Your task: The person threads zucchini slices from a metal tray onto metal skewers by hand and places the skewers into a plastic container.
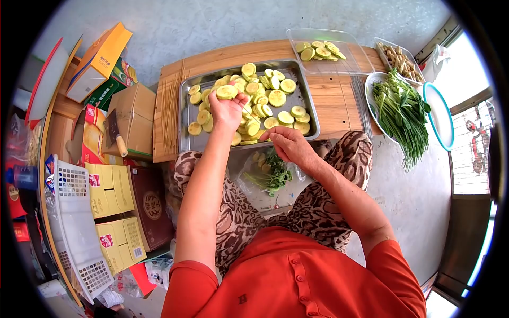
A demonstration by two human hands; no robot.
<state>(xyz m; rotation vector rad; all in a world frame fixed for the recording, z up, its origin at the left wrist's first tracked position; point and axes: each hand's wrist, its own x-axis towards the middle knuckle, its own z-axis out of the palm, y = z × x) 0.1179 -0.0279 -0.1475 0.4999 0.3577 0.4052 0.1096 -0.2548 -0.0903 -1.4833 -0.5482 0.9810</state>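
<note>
My left hand [228, 110] is closed on a round zucchini slice [227, 91], raised above the metal tray [186, 139]. Many more pale green zucchini slices [277, 98] lie loose in the tray, some overlapping. At the tray's front edge my right hand [290, 144] has its thumb and fingertips pinched together, close to a few slices. Whatever is between those fingertips is too small or hidden to make out. Thin bamboo skewers [169, 111] lie on the table left of the tray, and thin metal skewers [361, 106] lie to its right.
A clear plastic container [344, 59] with zucchini slices stands at the back of the wooden table [331, 100]. Leafy greens [398, 108] overhang a white bowl at right. Cardboard boxes [133, 119] and a wooden-handled cleaver [117, 135] are on the left. A bag of greens [273, 172] sits between my knees.
</note>
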